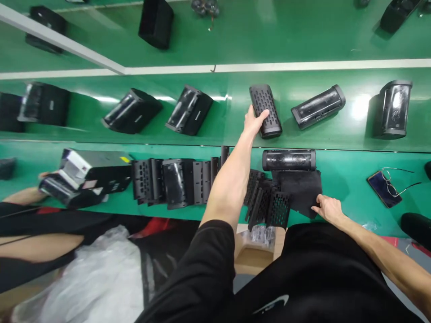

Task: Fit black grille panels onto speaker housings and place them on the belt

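My left hand (253, 121) reaches out over the green conveyor belt (235, 116) and grips the near end of a black speaker with a perforated grille (265, 110). My right hand (328, 208) rests on a black cloth (299, 190) at the near table edge, fingers touching it. A finished black cylindrical speaker (288, 159) lies just beyond the cloth. A stack of black perforated grille panels (269, 204) sits between my two arms.
More speakers ride the belt: (318, 106), (392, 110), (189, 111), (132, 111). A row of grille parts (175, 181) lines the near table. A phone with glasses on it (387, 186) lies at right. Another person's hand holds boxes (84, 177) at left.
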Available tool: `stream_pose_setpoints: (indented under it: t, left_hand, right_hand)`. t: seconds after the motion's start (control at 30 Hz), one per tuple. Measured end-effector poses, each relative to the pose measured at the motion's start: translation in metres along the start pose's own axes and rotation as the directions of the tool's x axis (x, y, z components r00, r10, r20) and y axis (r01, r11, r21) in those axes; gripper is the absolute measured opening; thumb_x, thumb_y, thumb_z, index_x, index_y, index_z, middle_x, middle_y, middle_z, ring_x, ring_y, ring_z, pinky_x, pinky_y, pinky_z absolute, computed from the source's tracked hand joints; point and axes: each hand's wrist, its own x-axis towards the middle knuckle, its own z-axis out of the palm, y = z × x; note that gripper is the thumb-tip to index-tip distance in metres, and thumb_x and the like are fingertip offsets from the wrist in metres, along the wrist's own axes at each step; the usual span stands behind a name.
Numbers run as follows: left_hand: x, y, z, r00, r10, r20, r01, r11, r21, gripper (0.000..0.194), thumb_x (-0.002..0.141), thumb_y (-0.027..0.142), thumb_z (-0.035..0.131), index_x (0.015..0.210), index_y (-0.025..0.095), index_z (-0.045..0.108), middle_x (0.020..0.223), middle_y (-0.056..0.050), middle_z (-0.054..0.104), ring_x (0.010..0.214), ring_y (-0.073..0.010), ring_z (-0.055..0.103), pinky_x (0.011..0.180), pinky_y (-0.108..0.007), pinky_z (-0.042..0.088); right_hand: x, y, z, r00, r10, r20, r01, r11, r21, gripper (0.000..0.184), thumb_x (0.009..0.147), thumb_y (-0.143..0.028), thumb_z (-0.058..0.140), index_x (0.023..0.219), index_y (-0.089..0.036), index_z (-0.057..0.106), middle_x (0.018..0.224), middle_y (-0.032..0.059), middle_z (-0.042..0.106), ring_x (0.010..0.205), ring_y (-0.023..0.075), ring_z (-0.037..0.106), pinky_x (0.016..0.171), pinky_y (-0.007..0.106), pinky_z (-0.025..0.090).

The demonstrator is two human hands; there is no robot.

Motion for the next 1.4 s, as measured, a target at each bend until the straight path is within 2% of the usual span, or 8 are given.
stream_pose_setpoints:
  t: [0.13, 0.23, 0.33, 0.4, 0.47, 0.57, 1.07, 1.4]
  left_hand:
    - [-0.061, 0.042, -0.042, 0.985, 0.036, -0.171, -0.03, 0.999, 0.038, 0.063, 0.095, 0.051, 0.079, 0.133, 0.003, 0.062, 0.137, -0.021, 0.066, 0.124, -0.0251, 0.062, 0.111, -0.047, 0.048]
    - [-0.193, 0.065, -0.066, 0.972, 0.096, -0.214, -0.095, 0.995, 0.018, 0.038, 0.104, 0.053, 0.065, 0.09, 0.018, 0.068, 0.092, -0.005, 0.072, 0.09, -0.018, 0.067, 0.09, -0.034, 0.054]
    - [-0.35, 0.058, -0.061, 0.975, -0.192, -0.109, 0.192, 0.981, -0.01, 0.053, 0.1, 0.056, 0.067, 0.061, 0.022, 0.055, 0.062, 0.001, 0.058, 0.061, -0.0145, 0.056, 0.067, -0.03, 0.048]
    - [-0.428, 0.039, -0.042, 0.818, -0.556, -0.147, 0.545, 0.831, -0.115, 0.06, 0.092, 0.067, 0.071, 0.057, 0.023, 0.051, 0.053, 0.002, 0.051, 0.053, -0.0136, 0.05, 0.059, -0.029, 0.045]
    - [-0.468, 0.015, -0.017, 0.537, -0.81, -0.236, 0.73, 0.587, -0.35, 0.06, 0.075, 0.076, 0.081, 0.068, 0.023, 0.054, 0.059, 0.003, 0.054, 0.055, -0.0141, 0.054, 0.057, -0.028, 0.047]
    - [-0.474, -0.017, 0.014, 0.442, -0.864, -0.243, 0.719, 0.503, -0.479, 0.066, 0.063, 0.077, 0.088, 0.083, 0.023, 0.057, 0.07, 0.002, 0.061, 0.059, -0.0155, 0.06, 0.057, -0.029, 0.05]
    - [-0.466, -0.052, 0.033, 0.471, -0.852, -0.227, 0.475, 0.462, -0.749, 0.069, 0.052, 0.068, 0.098, 0.075, 0.024, 0.051, 0.064, 0.006, 0.057, 0.062, -0.0157, 0.062, 0.062, -0.029, 0.054]
    - [-0.477, 0.005, 0.014, 0.658, -0.744, -0.12, 0.34, 0.436, -0.833, 0.065, 0.058, 0.057, 0.101, 0.1, 0.024, 0.064, 0.096, -0.004, 0.078, 0.086, -0.0231, 0.077, 0.086, -0.039, 0.062]
  right_hand:
    - [-0.006, 0.009, 0.004, 0.997, -0.062, -0.046, 0.06, 0.997, -0.047, 0.017, 0.107, -0.033, 0.058, 0.099, -0.024, 0.07, 0.104, 0.0073, 0.076, 0.089, 0.0219, 0.073, 0.069, 0.029, 0.042]
    - [-0.018, 0.023, 0.005, 0.968, -0.148, -0.2, 0.168, 0.982, 0.088, 0.017, 0.102, -0.034, 0.057, 0.092, -0.024, 0.066, 0.108, 0.0092, 0.073, 0.096, 0.0234, 0.072, 0.078, 0.031, 0.05]
    - [-0.033, 0.037, 0.001, 0.925, -0.16, -0.344, 0.273, 0.91, 0.313, 0.015, 0.094, -0.035, 0.056, 0.084, -0.024, 0.057, 0.107, 0.01, 0.074, 0.095, 0.0236, 0.071, 0.084, 0.034, 0.054]
    - [-0.042, 0.044, -0.006, 0.922, -0.099, -0.374, 0.267, 0.863, 0.43, 0.014, 0.092, -0.038, 0.055, 0.085, -0.025, 0.054, 0.092, 0.0057, 0.073, 0.08, 0.0213, 0.068, 0.077, 0.034, 0.054]
    - [-0.049, 0.045, -0.017, 0.922, -0.055, -0.384, 0.248, 0.844, 0.475, 0.019, 0.09, -0.041, 0.057, 0.099, -0.025, 0.059, 0.08, 0.0006, 0.069, 0.069, 0.0199, 0.063, 0.071, 0.033, 0.053]
    - [-0.057, 0.037, -0.038, 0.919, -0.083, -0.385, 0.266, 0.851, 0.453, 0.051, 0.086, -0.043, 0.063, 0.132, -0.022, 0.059, 0.08, -0.001, 0.069, 0.07, 0.0212, 0.064, 0.073, 0.035, 0.053]
    - [-0.087, -0.012, -0.102, 0.857, -0.508, -0.087, 0.506, 0.799, 0.325, 0.034, 0.097, -0.034, 0.055, 0.11, -0.027, 0.086, 0.11, 0.0051, 0.085, 0.098, 0.0261, 0.08, 0.093, 0.037, 0.059]
    - [-0.117, -0.044, -0.12, 0.812, -0.583, -0.035, 0.551, 0.745, 0.377, 0.029, 0.098, -0.045, 0.066, 0.098, -0.023, 0.085, 0.09, 0.0037, 0.083, 0.078, 0.0215, 0.073, 0.077, 0.03, 0.055]
